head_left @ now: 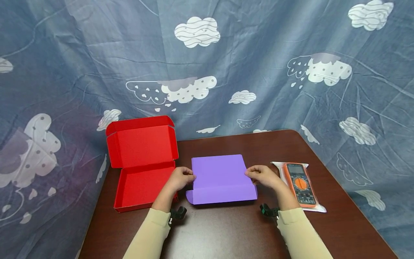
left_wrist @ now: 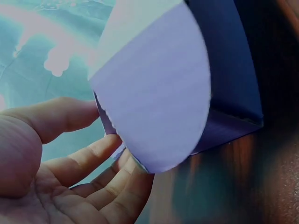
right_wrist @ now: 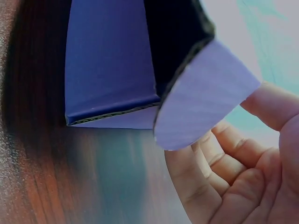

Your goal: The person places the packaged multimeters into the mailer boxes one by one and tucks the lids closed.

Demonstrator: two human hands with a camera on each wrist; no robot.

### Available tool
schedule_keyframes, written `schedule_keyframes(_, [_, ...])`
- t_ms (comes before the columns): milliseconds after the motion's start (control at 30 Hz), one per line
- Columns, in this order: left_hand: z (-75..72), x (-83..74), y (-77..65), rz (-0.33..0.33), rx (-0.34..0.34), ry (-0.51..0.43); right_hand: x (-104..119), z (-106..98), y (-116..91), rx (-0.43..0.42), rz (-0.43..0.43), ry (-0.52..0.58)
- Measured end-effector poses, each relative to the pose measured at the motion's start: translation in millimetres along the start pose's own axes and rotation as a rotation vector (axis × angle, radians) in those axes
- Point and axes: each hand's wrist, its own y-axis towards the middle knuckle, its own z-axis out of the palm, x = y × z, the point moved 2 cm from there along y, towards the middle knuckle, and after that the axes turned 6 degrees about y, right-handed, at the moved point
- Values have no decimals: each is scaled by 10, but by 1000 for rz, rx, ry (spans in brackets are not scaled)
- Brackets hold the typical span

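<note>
A purple cardboard box (head_left: 219,172) sits mid-table, its lid folded over the top and the front panel (head_left: 223,195) slanting toward me. My left hand (head_left: 179,178) pinches the lid's left edge between thumb and fingers. On the opposite edge my right hand (head_left: 264,176) grips in the same way. In the left wrist view a rounded side flap (left_wrist: 154,93) hangs out beside the fingertips, with a dark gap into the box behind it. The right wrist view shows a matching rounded flap (right_wrist: 201,98) against the right fingers. The inside of the box is mostly hidden.
An open red box (head_left: 142,183) with its lid raised stands left of the purple one, close to my left hand. An orange multimeter (head_left: 300,185) lies on a white plastic bag (head_left: 320,208) to the right. Patterned blue cloth (head_left: 226,64) hangs behind the brown table (head_left: 220,230).
</note>
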Motion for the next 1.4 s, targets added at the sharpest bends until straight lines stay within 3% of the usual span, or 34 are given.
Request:
schedule_keyframes(267, [27,-10,-24,-11,-5,-40,-27,35,-19,-6,-8,40])
schedule_keyframes(700, [67,28,0,-2,-42,23,-41,68,-25,-7,-60,11])
schedule_keyframes(1033, [90,36,4,3,-56,40,149,110,-105,-20,-36,20])
schedule_keyframes(1400, [127,56,9,1,-74,41,-79,112,-20,-61,-43,27])
